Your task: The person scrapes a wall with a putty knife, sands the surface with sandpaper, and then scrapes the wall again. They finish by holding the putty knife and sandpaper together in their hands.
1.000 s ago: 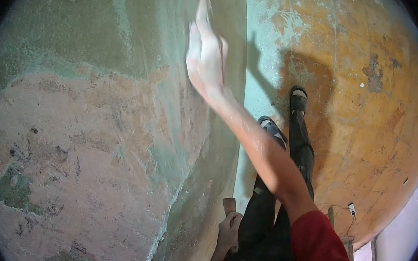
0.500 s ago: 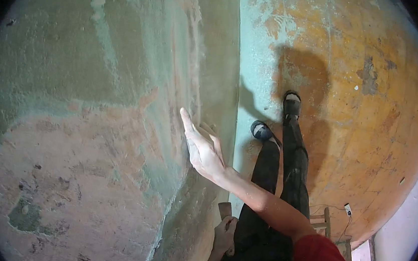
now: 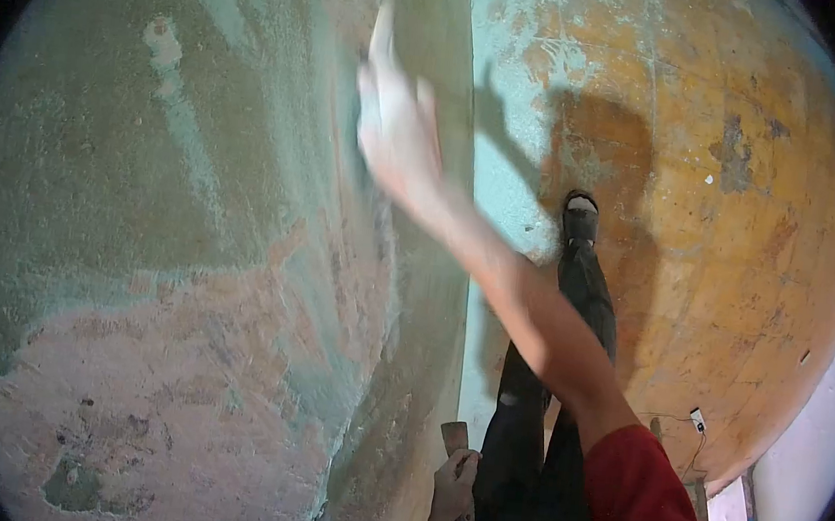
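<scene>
Wall: bare plaster wall (image 3: 188, 239) fills the left of the view, green skim up top, pink-brown patches lower down, its corner edge running top to bottom down the middle.
Right hand: right hand (image 3: 396, 123) is up high, flat on the wall near that edge, fingers stretched out and close together, pointing up; it's blurred, so I can't tell if anything sits under the palm.
Relation: wall lies to the hand's left, and the hand's long axis runs along the wall's height. Right hand is the one on it.
Left hand: left hand (image 3: 454, 485) hangs low by the leg, closed around a flat brown tool (image 3: 454, 433), just beside the wall's edge.
Around: orange-stained floor (image 3: 736, 291) far below, one shoe (image 3: 580, 216) on it.
</scene>
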### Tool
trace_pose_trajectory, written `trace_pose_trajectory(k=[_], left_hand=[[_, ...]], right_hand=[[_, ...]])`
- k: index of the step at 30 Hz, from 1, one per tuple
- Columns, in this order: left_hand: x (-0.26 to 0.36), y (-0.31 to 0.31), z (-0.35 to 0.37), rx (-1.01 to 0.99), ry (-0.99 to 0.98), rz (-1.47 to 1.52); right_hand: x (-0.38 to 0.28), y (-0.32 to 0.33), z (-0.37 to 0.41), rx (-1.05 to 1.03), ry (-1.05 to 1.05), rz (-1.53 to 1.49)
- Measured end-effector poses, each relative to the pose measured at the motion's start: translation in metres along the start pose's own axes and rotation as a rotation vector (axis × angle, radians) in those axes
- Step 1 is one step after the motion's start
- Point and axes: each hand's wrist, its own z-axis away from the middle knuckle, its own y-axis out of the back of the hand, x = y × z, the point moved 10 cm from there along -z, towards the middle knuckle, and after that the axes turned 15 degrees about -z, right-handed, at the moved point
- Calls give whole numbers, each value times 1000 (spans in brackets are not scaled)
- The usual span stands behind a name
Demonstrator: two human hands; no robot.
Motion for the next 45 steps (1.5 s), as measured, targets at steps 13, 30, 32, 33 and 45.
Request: trace_pose_trajectory(k=[13,30,32,33,45], left_hand=[[1,5,-2,-5,72,-34],[32,-2,-1,-32,23,42],[36,-2,2,-22,65,52],[31,-6,2,-27,73,51],[21,0,1,-11,82,55]], right_hand=[[12,-16,-42,-234,-125,85],[8,-15,27,-365,-365,-22],[18,-8,-45,-292,-189,140],[13,-3,-61,-291,-198,143],[-20,-24,-99,-227,-231,62]])
